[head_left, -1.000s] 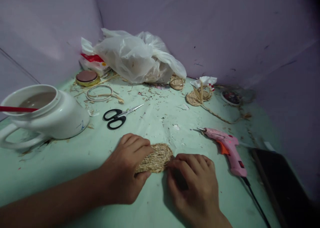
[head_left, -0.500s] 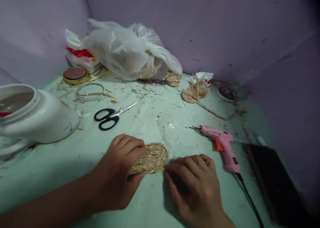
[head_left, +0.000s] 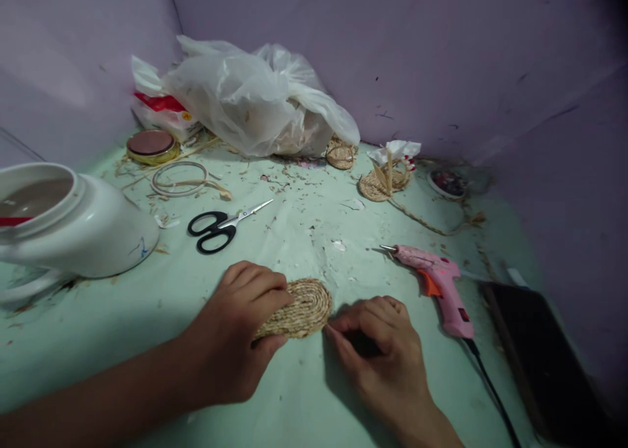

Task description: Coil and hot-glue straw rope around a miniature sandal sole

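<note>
1. Holds right grip (head_left: 387, 353) by the right edge of the coiled straw oval (head_left: 309, 307); cannot tell whether pinching anything.
2. Clasps the oval's left end in left grip (head_left: 240, 337), over the bench (head_left: 294, 396).
3. Has pink glue gun (head_left: 451, 303) beyond, then scissors (head_left: 226, 224).

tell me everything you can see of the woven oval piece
The woven oval piece is straw-coloured and looks like braided or twisted plant fibre, coiled in flat oval rings. Its broad face points up over the pale green tabletop; whether all of it rests there is unclear. The left hand grips and hides its left end, with fingers over the top and the thumb at the near edge. The right hand is by its right end; contact is hard to tell.
</note>
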`<move>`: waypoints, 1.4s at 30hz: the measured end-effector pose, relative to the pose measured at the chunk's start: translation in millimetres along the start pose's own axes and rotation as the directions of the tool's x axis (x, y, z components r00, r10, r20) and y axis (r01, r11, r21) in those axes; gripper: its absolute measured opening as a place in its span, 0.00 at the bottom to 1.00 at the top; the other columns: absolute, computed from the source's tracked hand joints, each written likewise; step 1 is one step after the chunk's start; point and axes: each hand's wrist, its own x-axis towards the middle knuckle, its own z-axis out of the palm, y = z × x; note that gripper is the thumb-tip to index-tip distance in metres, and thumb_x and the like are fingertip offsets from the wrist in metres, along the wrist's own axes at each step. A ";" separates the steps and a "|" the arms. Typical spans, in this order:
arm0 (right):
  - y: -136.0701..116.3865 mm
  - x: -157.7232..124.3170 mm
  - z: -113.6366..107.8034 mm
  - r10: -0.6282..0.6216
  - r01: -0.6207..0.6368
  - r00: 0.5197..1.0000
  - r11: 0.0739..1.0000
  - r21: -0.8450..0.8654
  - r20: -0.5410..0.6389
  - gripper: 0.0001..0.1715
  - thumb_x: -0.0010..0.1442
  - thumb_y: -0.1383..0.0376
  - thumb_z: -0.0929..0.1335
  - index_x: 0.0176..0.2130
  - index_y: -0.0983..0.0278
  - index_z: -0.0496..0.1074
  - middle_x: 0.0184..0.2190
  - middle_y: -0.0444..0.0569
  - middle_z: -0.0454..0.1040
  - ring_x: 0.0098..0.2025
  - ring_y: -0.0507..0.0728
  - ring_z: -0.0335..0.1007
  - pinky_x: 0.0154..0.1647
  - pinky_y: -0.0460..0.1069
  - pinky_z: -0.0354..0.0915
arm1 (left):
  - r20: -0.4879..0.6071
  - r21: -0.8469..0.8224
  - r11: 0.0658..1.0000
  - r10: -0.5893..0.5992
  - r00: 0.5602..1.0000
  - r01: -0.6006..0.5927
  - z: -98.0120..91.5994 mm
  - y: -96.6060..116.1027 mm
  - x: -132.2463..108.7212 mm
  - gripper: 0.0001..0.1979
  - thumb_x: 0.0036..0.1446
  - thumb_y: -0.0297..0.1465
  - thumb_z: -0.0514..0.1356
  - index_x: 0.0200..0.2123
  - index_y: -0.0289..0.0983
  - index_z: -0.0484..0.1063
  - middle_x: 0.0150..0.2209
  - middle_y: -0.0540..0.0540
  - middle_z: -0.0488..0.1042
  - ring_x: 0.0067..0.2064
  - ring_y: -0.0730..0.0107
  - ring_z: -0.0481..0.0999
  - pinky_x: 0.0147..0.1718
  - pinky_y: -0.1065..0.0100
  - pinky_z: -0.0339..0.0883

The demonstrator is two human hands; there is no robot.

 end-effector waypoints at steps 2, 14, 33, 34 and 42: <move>1.5 1.4 -0.3 0.006 -0.007 1.000 1.000 0.017 0.001 0.07 0.51 0.70 0.68 0.23 0.62 0.70 0.19 0.41 0.71 0.24 0.53 0.63 0.34 0.53 0.54 | 0.005 0.000 1.000 0.001 1.000 -0.001 0.0 -0.3 0.0 0.15 0.43 0.23 0.58 0.38 0.37 0.68 0.40 0.43 0.70 0.42 0.57 0.68 0.43 0.52 0.60; 14.8 5.3 -0.8 0.127 -0.133 0.990 0.985 0.108 0.057 0.04 0.50 0.68 0.69 0.25 0.61 0.71 0.22 0.41 0.72 0.26 0.54 0.66 0.35 0.54 0.57 | -0.017 -0.007 1.000 0.010 1.000 -0.010 1.3 -1.4 -0.6 0.17 0.43 0.23 0.59 0.40 0.37 0.67 0.40 0.43 0.70 0.42 0.58 0.67 0.45 0.53 0.58; -20.9 1.5 19.1 -0.269 0.271 0.963 0.954 -0.129 0.029 0.04 0.50 0.70 0.67 0.29 0.64 0.72 0.27 0.49 0.74 0.29 0.57 0.64 0.33 0.55 0.53 | 0.063 0.067 0.998 0.016 0.998 -0.021 -1.0 -2.7 -3.4 0.17 0.46 0.29 0.60 0.42 0.35 0.66 0.41 0.42 0.69 0.44 0.58 0.66 0.46 0.54 0.57; -21.3 2.1 19.8 -0.274 0.275 0.961 0.952 -0.134 0.029 0.04 0.50 0.70 0.67 0.29 0.64 0.72 0.26 0.49 0.73 0.29 0.57 0.64 0.33 0.55 0.53 | 0.070 0.067 0.998 0.007 0.998 -0.012 -0.7 -2.7 -2.9 0.16 0.46 0.29 0.60 0.41 0.35 0.66 0.40 0.42 0.70 0.44 0.58 0.66 0.46 0.54 0.58; -18.8 -1.4 11.1 -0.260 0.261 0.965 0.962 -0.078 0.023 0.09 0.49 0.69 0.67 0.35 0.65 0.70 0.30 0.50 0.74 0.32 0.58 0.66 0.36 0.57 0.55 | 0.141 0.005 0.998 0.062 0.988 -0.064 -15.3 -2.1 -5.8 0.26 0.43 0.28 0.60 0.49 0.33 0.63 0.50 0.39 0.66 0.53 0.55 0.63 0.52 0.54 0.57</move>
